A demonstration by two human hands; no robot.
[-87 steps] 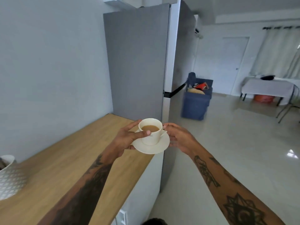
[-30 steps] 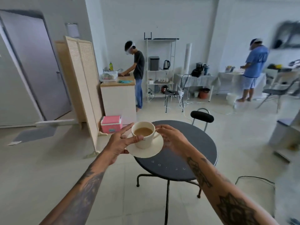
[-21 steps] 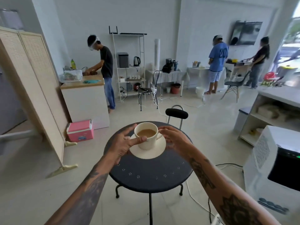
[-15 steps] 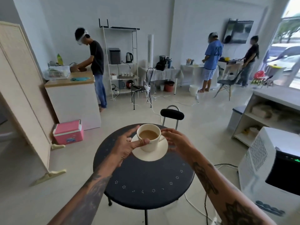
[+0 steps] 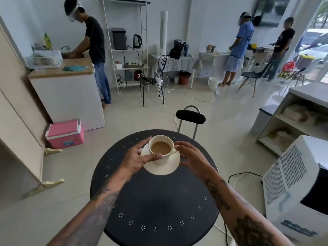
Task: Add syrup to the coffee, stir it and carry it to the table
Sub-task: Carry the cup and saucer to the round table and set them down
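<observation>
A cream cup of milky coffee (image 5: pixel 161 148) stands on a cream saucer (image 5: pixel 164 168), held over the far half of a round dark table (image 5: pixel 154 201). My left hand (image 5: pixel 137 159) grips the saucer's left edge, thumb pressed on the cup's side. My right hand (image 5: pixel 190 157) holds the right side by the cup's handle and the saucer rim. Whether the saucer touches the tabletop cannot be told.
A black-backed chair (image 5: pixel 190 116) stands just beyond the table. A white appliance (image 5: pixel 298 189) sits at the right, with a shelf unit (image 5: pixel 298 110) behind it. A pink cooler (image 5: pixel 64 133) and a folding screen (image 5: pixel 19 110) are at the left. Three people work at the back; cables lie on the floor.
I have turned from the counter by the fridge and walked to the round table. The cup and saucer, still in both hands, now hang low over the tabletop.
</observation>
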